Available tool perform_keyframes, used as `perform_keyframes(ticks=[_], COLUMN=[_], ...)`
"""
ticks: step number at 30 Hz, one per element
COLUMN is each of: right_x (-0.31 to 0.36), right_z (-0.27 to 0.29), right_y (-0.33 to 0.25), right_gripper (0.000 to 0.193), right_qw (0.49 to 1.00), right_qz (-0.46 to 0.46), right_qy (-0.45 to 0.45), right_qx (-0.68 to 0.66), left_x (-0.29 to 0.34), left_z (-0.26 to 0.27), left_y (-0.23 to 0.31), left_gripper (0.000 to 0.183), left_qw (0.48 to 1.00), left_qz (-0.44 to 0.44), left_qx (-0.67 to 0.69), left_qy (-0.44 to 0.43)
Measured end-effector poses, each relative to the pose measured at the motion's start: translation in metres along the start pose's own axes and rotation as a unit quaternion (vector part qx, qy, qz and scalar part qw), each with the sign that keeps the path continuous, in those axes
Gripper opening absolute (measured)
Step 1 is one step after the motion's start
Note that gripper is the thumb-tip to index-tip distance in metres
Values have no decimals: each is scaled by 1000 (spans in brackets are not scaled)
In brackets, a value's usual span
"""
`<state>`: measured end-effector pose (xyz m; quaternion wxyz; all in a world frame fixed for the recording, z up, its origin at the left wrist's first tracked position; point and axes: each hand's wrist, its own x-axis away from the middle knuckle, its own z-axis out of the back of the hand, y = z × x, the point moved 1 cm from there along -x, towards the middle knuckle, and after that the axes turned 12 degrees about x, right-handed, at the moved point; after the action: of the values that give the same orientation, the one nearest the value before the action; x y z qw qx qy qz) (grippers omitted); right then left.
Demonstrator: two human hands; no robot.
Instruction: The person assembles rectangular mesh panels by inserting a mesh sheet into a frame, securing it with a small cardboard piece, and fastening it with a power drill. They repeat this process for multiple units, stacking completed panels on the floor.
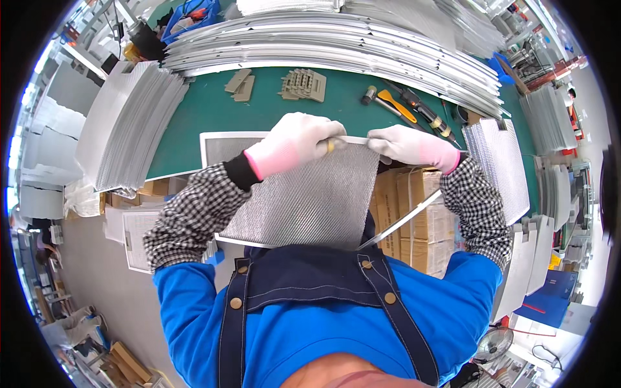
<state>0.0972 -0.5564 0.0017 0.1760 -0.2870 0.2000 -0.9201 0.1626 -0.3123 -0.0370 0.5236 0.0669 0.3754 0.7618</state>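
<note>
A silver mesh panel (pixel 310 200) tilts over the near edge of the green table, its near side against my apron. White frame strip (pixel 236 135) runs along its far, left and near sides. At the right a loose white strip (pixel 414 216) slants away from the mesh, and the mesh edge there is bare. My left hand (pixel 297 145), in a white glove with a pink cuff, is closed on the far frame strip near its middle. My gloved right hand (pixel 414 145) pinches that strip at the far right corner. The fingertips under the frame are partly hidden.
Beyond my hands on the green table (pixel 213 110) lie grey plastic pieces (pixel 304 85), a hammer (pixel 369 96), an orange-handled tool (pixel 393 103) and a power screwdriver (pixel 430 116). Long metal strips (pixel 323 45) span the back. Mesh panels (pixel 129 123) are stacked left; cardboard boxes (pixel 420 236) stand below.
</note>
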Motion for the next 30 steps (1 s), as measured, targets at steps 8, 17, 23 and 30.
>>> perform_keyframes(ticks=[8,17,23,30], right_x=[-14,3,-7,34], right_z=[-52,-56,-22,-56], right_y=[45,33,-1,-40], right_gripper=[49,27,28,24], right_qw=[991,986,999,988], right_qz=[-19,30,-9,145], right_qy=[115,165,45,-22], right_qx=[-58,12,-17,47], left_x=[-18,-4,-16,81], left_z=[-68,-54,-3,54], left_y=[-37,-11,7,-50], left_gripper=[26,22,54,43], left_qw=[989,995,981,935], left_qz=[-44,-44,74,292], left_qx=[-85,-48,145,199], left_qy=[110,74,-103,7])
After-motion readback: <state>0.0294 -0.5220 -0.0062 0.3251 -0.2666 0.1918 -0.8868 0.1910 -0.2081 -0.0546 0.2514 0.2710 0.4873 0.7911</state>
